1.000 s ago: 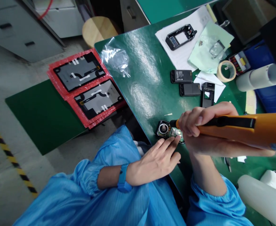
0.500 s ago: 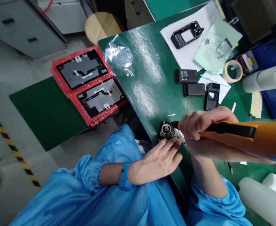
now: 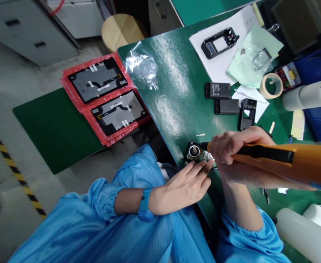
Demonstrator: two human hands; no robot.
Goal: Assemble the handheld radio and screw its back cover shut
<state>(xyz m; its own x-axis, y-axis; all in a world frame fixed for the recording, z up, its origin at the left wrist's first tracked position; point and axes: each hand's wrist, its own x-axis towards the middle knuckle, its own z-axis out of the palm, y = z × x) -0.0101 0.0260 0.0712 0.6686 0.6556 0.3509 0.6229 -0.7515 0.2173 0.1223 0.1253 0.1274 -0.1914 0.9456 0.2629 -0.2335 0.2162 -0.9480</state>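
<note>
the open black casing (image 3: 200, 150) lay on the green worktop (image 3: 174, 106), near the edge closest to me, with a round silver-rimmed part (image 3: 194, 151) at one end and a green circuit board (image 3: 206, 156) beside it. my left hand (image 3: 181, 188) came in from the edge, a blue wristband (image 3: 145, 204) above it, its fingers straightened and slightly spread, the tips on the near side of the board, pinching nothing. my right hand (image 3: 229, 146) had its fingers curled tight around the front of an orange power screwdriver (image 3: 311, 160). the dark nose pointed at the casing's far side; i could not tell whether the bit touched it.

just past the casing lay a thin pale sliver (image 3: 200, 134). farther out, two black battery packs (image 3: 218, 90) sat edge to edge, a black part with a window (image 3: 247, 114) beside them. a roll of tape (image 3: 271, 86) lay beyond, and an empty black frame (image 3: 220, 43) rested on white paper (image 3: 199, 44). off to my left, a crumpled clear bag (image 3: 142, 67) lay at the worktop's edge, near two flat panels (image 3: 97, 78) on red bubble wrap (image 3: 67, 87).
</note>
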